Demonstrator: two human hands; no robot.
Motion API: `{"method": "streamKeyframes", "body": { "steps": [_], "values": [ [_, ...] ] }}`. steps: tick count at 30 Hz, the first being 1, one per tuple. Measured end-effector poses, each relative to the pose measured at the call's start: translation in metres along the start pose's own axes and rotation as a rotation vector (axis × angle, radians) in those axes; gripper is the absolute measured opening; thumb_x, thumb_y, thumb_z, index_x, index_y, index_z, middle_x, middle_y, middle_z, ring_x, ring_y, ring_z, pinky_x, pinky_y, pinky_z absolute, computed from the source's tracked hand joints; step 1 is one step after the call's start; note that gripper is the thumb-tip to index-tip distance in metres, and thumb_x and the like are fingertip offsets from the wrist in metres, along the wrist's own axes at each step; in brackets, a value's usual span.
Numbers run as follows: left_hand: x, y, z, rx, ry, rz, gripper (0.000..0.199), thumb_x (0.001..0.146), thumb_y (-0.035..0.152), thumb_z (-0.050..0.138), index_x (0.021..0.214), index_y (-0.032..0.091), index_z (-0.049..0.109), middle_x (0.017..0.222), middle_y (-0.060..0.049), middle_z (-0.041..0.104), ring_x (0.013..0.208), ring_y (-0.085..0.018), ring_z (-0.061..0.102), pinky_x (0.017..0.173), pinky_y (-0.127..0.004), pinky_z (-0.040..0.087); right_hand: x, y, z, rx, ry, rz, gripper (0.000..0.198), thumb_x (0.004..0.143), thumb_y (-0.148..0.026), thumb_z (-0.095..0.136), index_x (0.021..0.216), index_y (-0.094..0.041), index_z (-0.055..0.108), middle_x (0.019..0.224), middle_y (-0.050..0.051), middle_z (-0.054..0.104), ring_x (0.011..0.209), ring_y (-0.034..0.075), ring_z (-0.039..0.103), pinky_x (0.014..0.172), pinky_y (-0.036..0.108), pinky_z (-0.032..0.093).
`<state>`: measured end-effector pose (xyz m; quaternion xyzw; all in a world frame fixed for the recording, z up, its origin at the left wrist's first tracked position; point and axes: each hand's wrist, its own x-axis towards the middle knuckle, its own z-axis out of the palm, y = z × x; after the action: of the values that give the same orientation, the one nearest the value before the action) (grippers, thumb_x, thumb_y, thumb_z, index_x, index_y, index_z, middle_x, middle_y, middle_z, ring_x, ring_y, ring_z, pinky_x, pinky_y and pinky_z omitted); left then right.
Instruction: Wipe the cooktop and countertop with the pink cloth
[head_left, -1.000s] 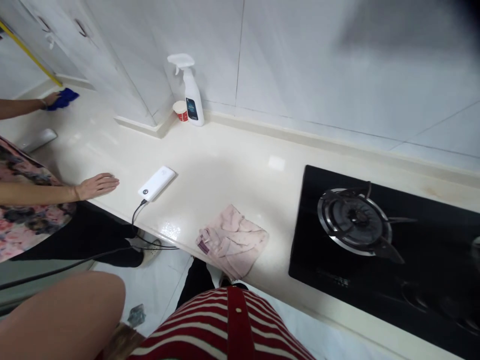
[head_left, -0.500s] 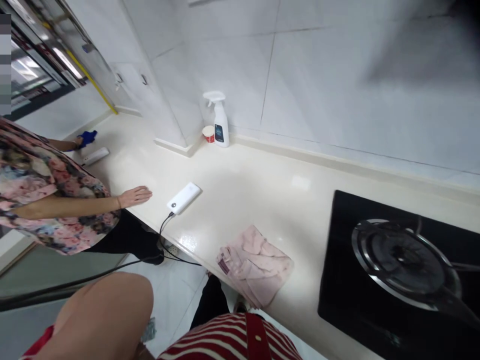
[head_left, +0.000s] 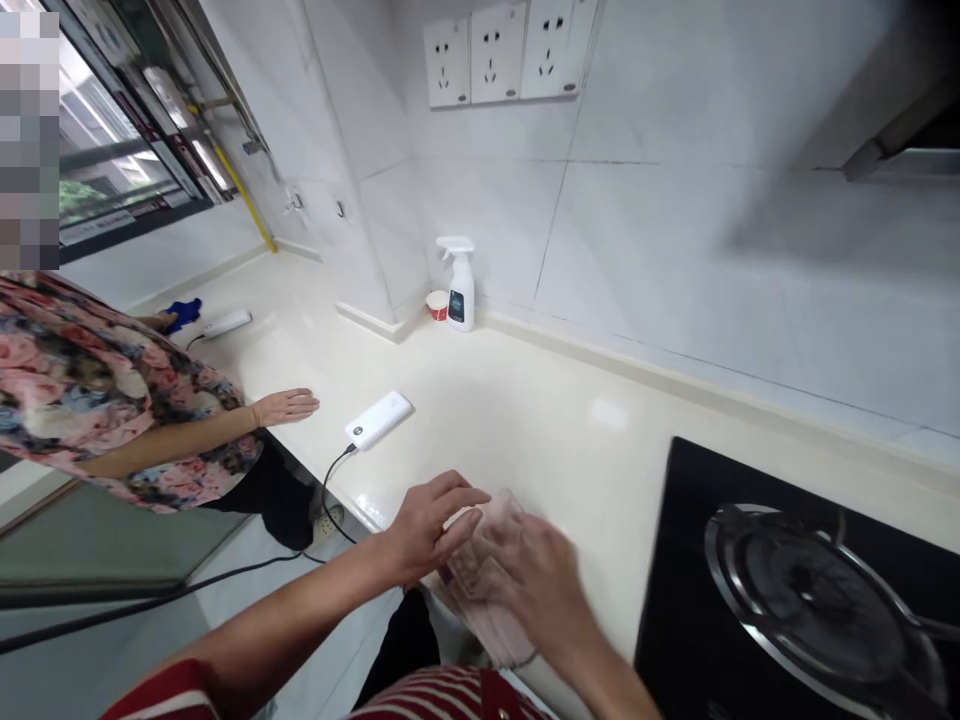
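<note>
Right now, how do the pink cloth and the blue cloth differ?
Colour: the pink cloth is pale; the blue cloth is deep blue.
Place: pink lies at the front edge of the counter, left of the stove; blue is farther off, toward the window end.
Hands: pink is under the wearer's right hand; blue is at a co-worker's hand.
Shared: both look rumpled.

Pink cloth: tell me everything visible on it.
The pink cloth is pale, soft-looking fabric, bunched into folds and blurred. It lies on the cream counter, left of the black hob, its lower end at the front edge. The right grip lies across it, hiding part; the left grip is at its upper left, contact unclear.
</note>
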<state>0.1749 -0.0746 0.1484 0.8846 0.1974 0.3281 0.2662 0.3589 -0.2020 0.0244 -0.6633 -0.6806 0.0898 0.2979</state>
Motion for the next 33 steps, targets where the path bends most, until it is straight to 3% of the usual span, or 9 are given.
{"method": "streamKeyframes", "body": {
  "steps": [4,8,13,16,22,24,27,30,33],
  "values": [
    [-0.053,-0.081,0.042,0.314,-0.006,-0.292,0.028,0.100,0.030,0.048,0.120,0.021,0.065,0.111,-0.010,0.063,0.104,-0.022,0.061,0.092,-0.038,0.053,-0.015,-0.007,0.040,-0.119,-0.219,-0.195,0.062,0.088,-0.048,0.067,0.147,-0.043,0.048,0.158,0.004,0.043,0.145,0.037,0.035,0.116,0.064,0.027],
    [-0.085,-0.123,0.055,0.461,0.060,-0.384,0.026,0.096,0.031,0.052,0.115,0.020,0.066,0.113,-0.012,0.062,0.108,-0.028,0.057,0.093,-0.048,0.049,-0.028,0.041,0.049,-0.241,-0.248,-0.180,0.064,0.091,-0.044,0.061,0.152,-0.047,0.038,0.159,-0.002,0.041,0.146,0.032,0.037,0.116,0.060,0.028],
    [-0.081,-0.137,0.051,0.536,0.040,-0.380,0.021,0.094,0.025,0.054,0.111,0.023,0.065,0.113,-0.008,0.062,0.107,-0.026,0.055,0.093,-0.046,0.046,-0.003,0.144,0.013,-0.468,-0.091,0.120,0.054,0.096,-0.053,0.040,0.148,-0.038,0.050,0.158,0.004,0.043,0.145,0.034,0.037,0.111,0.062,0.032],
    [-0.074,-0.147,0.049,0.600,-0.026,-0.357,0.027,0.094,0.025,0.055,0.120,0.023,0.062,0.121,-0.009,0.060,0.115,-0.028,0.052,0.097,-0.047,0.044,0.023,0.182,0.001,-0.521,-0.043,0.189,0.061,0.095,-0.054,0.032,0.148,-0.030,0.051,0.157,0.007,0.043,0.145,0.034,0.038,0.110,0.062,0.034],
    [-0.075,-0.167,0.047,0.681,-0.071,-0.323,0.041,0.098,0.039,0.052,0.137,0.026,0.056,0.142,-0.011,0.054,0.131,-0.031,0.047,0.106,-0.050,0.041,0.043,0.175,0.030,-0.583,0.047,0.233,0.071,0.092,-0.061,0.034,0.143,-0.018,0.057,0.148,0.020,0.050,0.140,0.045,0.040,0.106,0.066,0.036],
    [-0.077,-0.168,0.048,0.685,-0.069,-0.326,0.047,0.100,0.043,0.050,0.144,0.026,0.052,0.148,-0.011,0.052,0.136,-0.032,0.044,0.109,-0.051,0.039,0.048,0.175,0.034,-0.552,0.032,0.215,0.071,0.092,-0.064,0.035,0.145,-0.022,0.055,0.150,0.019,0.049,0.141,0.045,0.039,0.105,0.066,0.037],
    [-0.078,-0.166,0.048,0.666,-0.070,-0.334,0.049,0.101,0.045,0.048,0.146,0.027,0.050,0.151,-0.010,0.050,0.139,-0.032,0.043,0.113,-0.052,0.037,0.073,0.199,0.017,-0.469,-0.025,0.193,0.069,0.093,-0.063,0.031,0.149,-0.027,0.048,0.153,0.013,0.046,0.144,0.039,0.036,0.107,0.063,0.038],
    [-0.077,-0.162,0.046,0.633,-0.070,-0.354,0.050,0.101,0.046,0.049,0.146,0.025,0.049,0.152,-0.010,0.050,0.139,-0.032,0.045,0.114,-0.052,0.038,0.123,0.237,-0.007,-0.436,0.006,0.389,0.076,0.091,-0.067,0.026,0.150,-0.023,0.045,0.153,0.017,0.044,0.142,0.041,0.036,0.106,0.065,0.036],
    [-0.076,-0.159,0.044,0.605,-0.094,-0.370,0.050,0.101,0.045,0.049,0.146,0.025,0.048,0.153,-0.011,0.049,0.140,-0.033,0.044,0.114,-0.055,0.038,0.189,0.257,-0.008,-0.436,0.100,0.646,0.081,0.089,-0.072,0.025,0.146,-0.020,0.049,0.146,0.025,0.047,0.131,0.048,0.042,0.097,0.071,0.036]
  ]
}}
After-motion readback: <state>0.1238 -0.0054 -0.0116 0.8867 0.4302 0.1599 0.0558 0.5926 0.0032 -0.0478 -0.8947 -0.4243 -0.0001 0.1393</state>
